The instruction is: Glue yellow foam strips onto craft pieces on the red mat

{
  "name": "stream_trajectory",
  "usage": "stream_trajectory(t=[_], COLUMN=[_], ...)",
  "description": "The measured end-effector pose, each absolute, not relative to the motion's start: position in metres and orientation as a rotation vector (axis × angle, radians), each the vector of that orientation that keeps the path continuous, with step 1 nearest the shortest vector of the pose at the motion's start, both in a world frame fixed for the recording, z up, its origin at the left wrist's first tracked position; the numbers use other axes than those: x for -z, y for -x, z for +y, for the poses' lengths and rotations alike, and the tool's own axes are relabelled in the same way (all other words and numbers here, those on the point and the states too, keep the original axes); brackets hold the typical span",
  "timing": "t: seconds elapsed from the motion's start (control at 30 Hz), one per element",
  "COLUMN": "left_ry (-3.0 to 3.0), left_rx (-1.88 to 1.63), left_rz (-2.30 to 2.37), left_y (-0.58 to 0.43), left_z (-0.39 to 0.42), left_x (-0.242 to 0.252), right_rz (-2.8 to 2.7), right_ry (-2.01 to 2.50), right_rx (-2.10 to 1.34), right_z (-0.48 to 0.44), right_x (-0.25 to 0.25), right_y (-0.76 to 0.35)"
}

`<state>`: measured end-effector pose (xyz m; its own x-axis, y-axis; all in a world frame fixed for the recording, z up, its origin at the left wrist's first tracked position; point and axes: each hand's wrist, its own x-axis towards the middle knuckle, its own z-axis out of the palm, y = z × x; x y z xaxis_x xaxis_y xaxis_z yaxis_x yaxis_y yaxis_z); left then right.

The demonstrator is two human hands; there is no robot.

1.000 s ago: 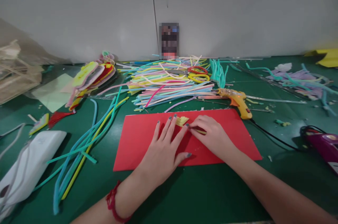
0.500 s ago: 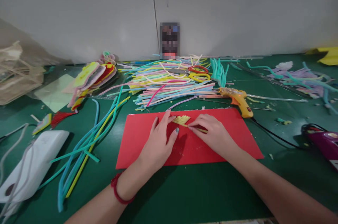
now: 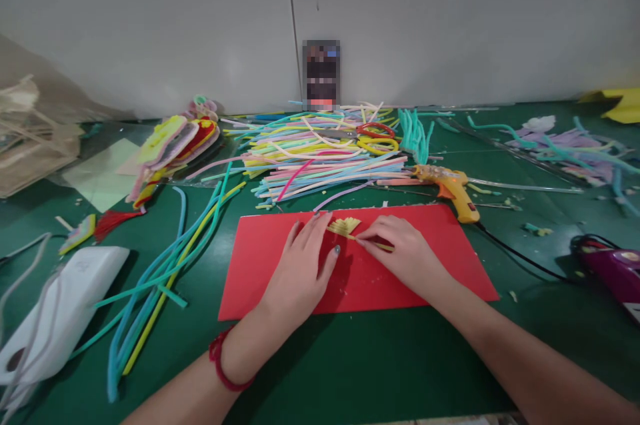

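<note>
A small yellow fan-shaped piece [image 3: 345, 225] lies on the red sheet [image 3: 280, 288], between my two hands. My left hand [image 3: 303, 261] rests on the sheet with its fingers spread, the fingertips beside the piece's left end. Thumb and fingers of my right hand [image 3: 400, 248] pinch a thin yellow strip [image 3: 385, 247] that runs along the lower edge of the fan-shaped piece. The strip's far end sticks out under my right palm.
Behind the sheet lies a pile of coloured fuzzy stems [image 3: 325, 175] with scissors [image 3: 377, 138] on top. A yellow glue gun [image 3: 453, 193] is at the right. Long stems [image 3: 150, 285] and a white device [image 3: 65, 308] lie left. A phone [image 3: 321, 75] leans on the wall.
The fingers of my left hand have drawn slightly closer together and moved a little off the piece's left end. My right hand keeps its pinch almost unmoved.
</note>
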<state>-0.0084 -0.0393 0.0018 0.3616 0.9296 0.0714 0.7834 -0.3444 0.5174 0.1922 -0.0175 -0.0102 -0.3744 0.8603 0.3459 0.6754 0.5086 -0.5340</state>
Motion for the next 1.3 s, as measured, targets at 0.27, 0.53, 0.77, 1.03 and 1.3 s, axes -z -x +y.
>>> stream_trajectory(t=[0.27, 0.53, 0.77, 1.03, 1.3], left_ry=[-2.657, -2.562, -2.506, -2.513, -2.619], left_rx=[-0.237, -0.184, -0.177, -0.188, -0.239], left_rz=[1.451, 1.715, 1.713, 1.684, 1.422], left_y=[0.003, 0.008, 0.007, 0.007, 0.003], left_z=[-0.05, -0.052, -0.052, -0.05, -0.05], left_x=[0.003, 0.004, 0.005, 0.005, 0.0], right_rz=[-2.186, -2.174, -2.178, -2.178, -2.169], right_ry=[1.284, 1.26, 1.284, 1.279, 1.268], right_rx=[-0.419, -0.391, -0.418, -0.436, -0.442], right_z=[-0.017, -0.017, -0.017, -0.017, -0.015], right_x=[0.008, 0.008, 0.008, 0.008, 0.009], right_y=[-0.192, -0.192, -0.192, -0.192, -0.193])
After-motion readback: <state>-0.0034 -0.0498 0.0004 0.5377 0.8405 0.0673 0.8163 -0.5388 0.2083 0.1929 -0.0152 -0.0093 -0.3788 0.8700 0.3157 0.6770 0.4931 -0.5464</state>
